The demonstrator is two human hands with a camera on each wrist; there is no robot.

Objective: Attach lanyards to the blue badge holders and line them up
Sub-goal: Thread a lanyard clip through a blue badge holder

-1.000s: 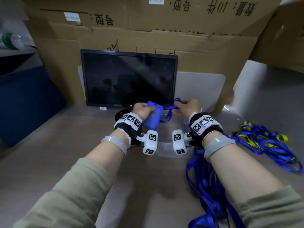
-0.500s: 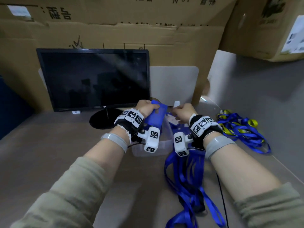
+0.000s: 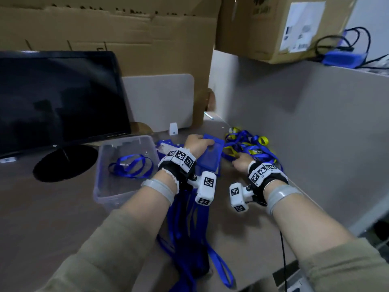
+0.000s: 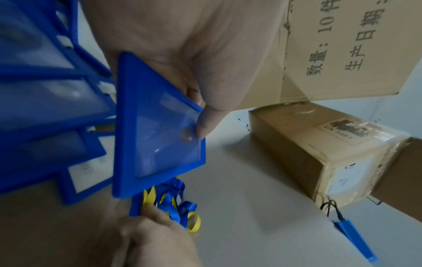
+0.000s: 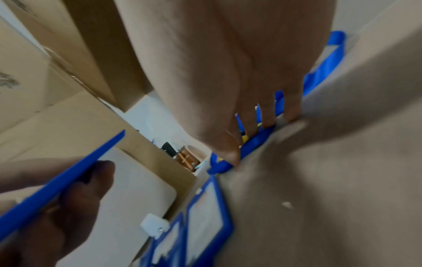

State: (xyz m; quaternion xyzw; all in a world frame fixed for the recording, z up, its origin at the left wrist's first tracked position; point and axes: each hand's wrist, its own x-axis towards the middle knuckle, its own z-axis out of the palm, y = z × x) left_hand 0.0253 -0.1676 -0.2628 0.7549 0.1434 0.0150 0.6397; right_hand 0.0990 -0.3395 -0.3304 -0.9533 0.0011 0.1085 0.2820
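My left hand (image 3: 200, 144) grips a blue badge holder (image 3: 211, 159) above the table, thumb on its clear window (image 4: 164, 137). Whether a lanyard is clipped to it I cannot tell. Just right of it, my right hand (image 3: 236, 162) reaches into a tangled pile of blue and yellow lanyards (image 3: 250, 146); its straight fingers (image 5: 267, 115) press a blue strap (image 5: 255, 142) against the table. A row of blue badge holders (image 4: 45, 108) lies flat to the left of the held one, and their blue lanyards (image 3: 189, 228) trail toward me under my left forearm.
A clear plastic bin (image 3: 101, 186) with one blue lanyard (image 3: 130, 165) stands left of my hands, beside a black monitor (image 3: 59, 98) on a round base. Cardboard boxes (image 3: 147, 49) and a grey partition (image 3: 305, 133) close in the back and right.
My view has swung right. Both hands moved right and apart; the right hand left the badge holder and dropped onto the lanyard pile. The left hand still holds the badge holder.
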